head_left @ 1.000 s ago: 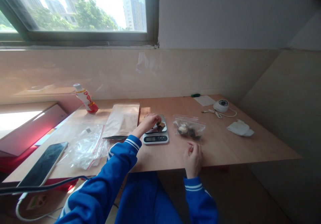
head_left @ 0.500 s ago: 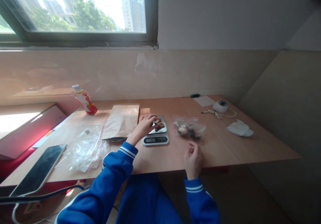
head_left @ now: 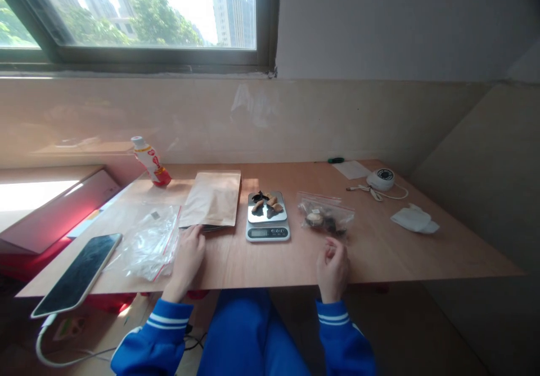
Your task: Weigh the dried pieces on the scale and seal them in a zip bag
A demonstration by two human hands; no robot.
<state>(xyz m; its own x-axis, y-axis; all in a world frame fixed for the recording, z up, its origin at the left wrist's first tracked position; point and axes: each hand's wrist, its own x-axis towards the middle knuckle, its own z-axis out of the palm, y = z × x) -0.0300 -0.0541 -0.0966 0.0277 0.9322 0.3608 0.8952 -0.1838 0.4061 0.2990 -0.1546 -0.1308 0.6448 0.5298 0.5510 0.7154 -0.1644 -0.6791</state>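
Surface: wood-toned table (head_left: 291, 266) against a pale wall (head_left: 320, 120); window (head_left: 169, 57) above, to the left. Item: kitchen scale (head_left: 270, 232), mid-table, long axis running from person to wall, display side facing the person; dried pieces (head_left: 274, 207) on its plate. Left hand (head_left: 189, 255): loosely bent at the near edge of a brown paper pouch (head_left: 211, 199); I can't tell whether it grips. Right hand (head_left: 333, 266): half-curled beside a zip bag (head_left: 324, 218); whether holding anything, I can't tell. Bottle (head_left: 151, 161): red print, illegible.
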